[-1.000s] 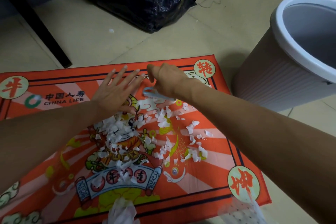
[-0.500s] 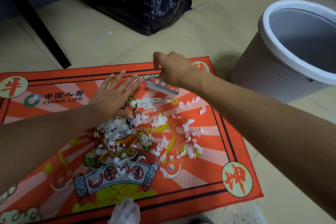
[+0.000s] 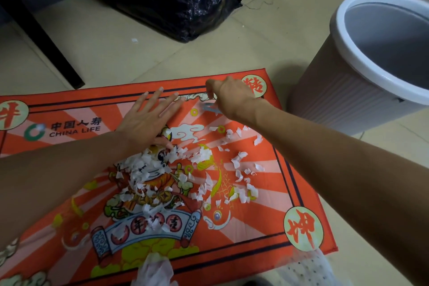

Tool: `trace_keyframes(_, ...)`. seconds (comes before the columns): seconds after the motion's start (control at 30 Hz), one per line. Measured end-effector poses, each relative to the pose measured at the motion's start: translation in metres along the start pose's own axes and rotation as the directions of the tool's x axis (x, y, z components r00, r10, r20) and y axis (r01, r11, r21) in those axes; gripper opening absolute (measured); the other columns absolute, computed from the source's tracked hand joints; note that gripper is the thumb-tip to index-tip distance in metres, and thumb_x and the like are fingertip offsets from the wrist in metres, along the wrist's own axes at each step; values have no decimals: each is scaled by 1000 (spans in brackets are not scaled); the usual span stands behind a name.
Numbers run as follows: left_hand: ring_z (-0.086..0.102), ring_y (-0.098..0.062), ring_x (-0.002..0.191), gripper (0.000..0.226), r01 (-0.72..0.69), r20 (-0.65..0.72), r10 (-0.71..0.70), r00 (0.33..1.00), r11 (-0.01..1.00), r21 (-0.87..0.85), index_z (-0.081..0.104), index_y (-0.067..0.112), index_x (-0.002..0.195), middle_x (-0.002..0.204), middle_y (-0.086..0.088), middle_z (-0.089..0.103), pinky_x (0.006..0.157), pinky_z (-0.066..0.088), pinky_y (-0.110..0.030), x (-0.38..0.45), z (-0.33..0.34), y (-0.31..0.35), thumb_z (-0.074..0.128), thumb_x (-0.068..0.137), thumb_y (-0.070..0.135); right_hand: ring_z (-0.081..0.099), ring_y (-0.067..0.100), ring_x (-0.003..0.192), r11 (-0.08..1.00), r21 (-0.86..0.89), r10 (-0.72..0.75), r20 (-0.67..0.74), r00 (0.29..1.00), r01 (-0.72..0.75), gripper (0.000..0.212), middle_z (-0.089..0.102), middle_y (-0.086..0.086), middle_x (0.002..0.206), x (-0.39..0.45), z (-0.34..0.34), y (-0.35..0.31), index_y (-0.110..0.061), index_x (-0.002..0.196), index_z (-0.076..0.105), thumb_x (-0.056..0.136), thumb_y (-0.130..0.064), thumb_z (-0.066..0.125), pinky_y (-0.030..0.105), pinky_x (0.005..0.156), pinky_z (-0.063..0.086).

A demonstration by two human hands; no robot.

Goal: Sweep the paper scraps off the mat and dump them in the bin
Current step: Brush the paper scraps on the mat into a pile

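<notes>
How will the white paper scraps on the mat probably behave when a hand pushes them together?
The paper scraps look thin, torn and curled, so they are probably very light and floppy. On the cloth-like mat some may catch or stay behind rather than slide. The loose ones near the fish could scatter easily.

— Sleeves anywhere?
— None; left arm (image 3: 58,169) and right arm (image 3: 336,169) bare from frame edge down to wrist
— Gloves, rings, watch, band?
— Nothing worn on left hand (image 3: 146,121) or right hand (image 3: 229,97); fingers (image 3: 153,97) uncovered, nails short, pale and plain
— Marks on the arms?
— No visible tattoo or plaster; too soft at the edges for finer detail
— Anything lower down?
— Pale crumpled bit (image 3: 155,269) at bottom centre, hard to tell whether clothing; whitish dotted fabric (image 3: 306,267) at bottom right, blurred, possibly worn, can't say for sure
</notes>
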State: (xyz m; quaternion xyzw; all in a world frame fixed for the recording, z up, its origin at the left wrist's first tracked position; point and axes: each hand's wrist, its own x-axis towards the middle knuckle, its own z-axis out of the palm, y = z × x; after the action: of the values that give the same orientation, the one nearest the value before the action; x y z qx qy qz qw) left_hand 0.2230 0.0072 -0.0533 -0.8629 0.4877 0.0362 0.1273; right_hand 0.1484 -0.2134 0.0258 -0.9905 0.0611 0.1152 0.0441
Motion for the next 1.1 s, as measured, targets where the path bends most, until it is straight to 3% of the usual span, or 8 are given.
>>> trace_keyframes(0.07,-13,-34,149,124,1,-11,-1,1000,1000,0,-17,21,154,162,-1,-14,121,1,-52,-3,-3,1,43,65,83,57,34,105,999,43,-18,34,999,17,35,55,16,116,-7,-4,-9,-14,125,50,95,-30,58,32,73,40)
trace_keyframes(0.17,-11,-34,150,121,8,-25,-7,1000,999,36,-18,21,153,163,-2,-10,121,4,-52,-8,-7,1,41,66,83,55,33,110,997,71,-44,39,998,41,32,53,16,121,-23,-6,-27,-15,127,49,95,-17,54,33,78,41)
trace_keyframes(0.4,-10,-34,150,118,2,-32,1,999,995,96,-23,20,151,164,-4,-9,120,3,-52,-16,-6,3,13,60,85,56,27,106,991,46,-127,31,991,125,46,53,12,118,-52,2,-65,-12,138,37,95,-13,55,30,73,41)
trace_keyframes(0.6,-14,-34,149,118,-13,-8,14,1000,996,86,-18,17,153,160,-4,-16,121,0,-52,-16,-1,11,19,64,85,57,28,108,991,54,-123,0,992,122,42,54,11,119,-50,-7,-61,-12,135,40,95,-15,55,31,71,38)
trace_keyframes(0.7,-7,-34,150,119,-14,-45,16,999,999,44,-16,20,154,162,-3,-8,120,4,-52,-15,3,15,31,65,83,56,33,110,997,57,-56,-31,998,58,34,54,14,121,-38,-24,-39,-15,130,47,96,-17,53,32,73,37)
trace_keyframes(0.83,-15,-32,149,119,-18,-18,18,1000,1000,-11,-23,23,152,163,-2,-14,120,-2,-50,-8,4,17,32,65,82,54,35,113,999,5,34,-74,997,-34,35,52,15,123,-27,-37,-8,-16,130,49,95,-12,50,34,81,43)
trace_keyframes(0.93,-9,-33,150,118,-24,-12,25,1000,999,42,-18,20,154,164,-4,-7,120,5,-51,-5,6,18,30,68,85,56,35,110,997,-41,71,-55,996,-73,38,54,15,122,-26,-27,6,-16,132,47,94,-9,50,34,73,39)
trace_keyframes(1.1,-13,-31,150,115,-24,9,24,1000,999,22,-22,20,152,162,-3,-16,121,0,-49,1,10,25,38,74,80,57,35,107,999,-45,3,7,1000,-3,36,56,17,118,-34,-2,9,-14,133,44,98,-17,49,33,70,34)
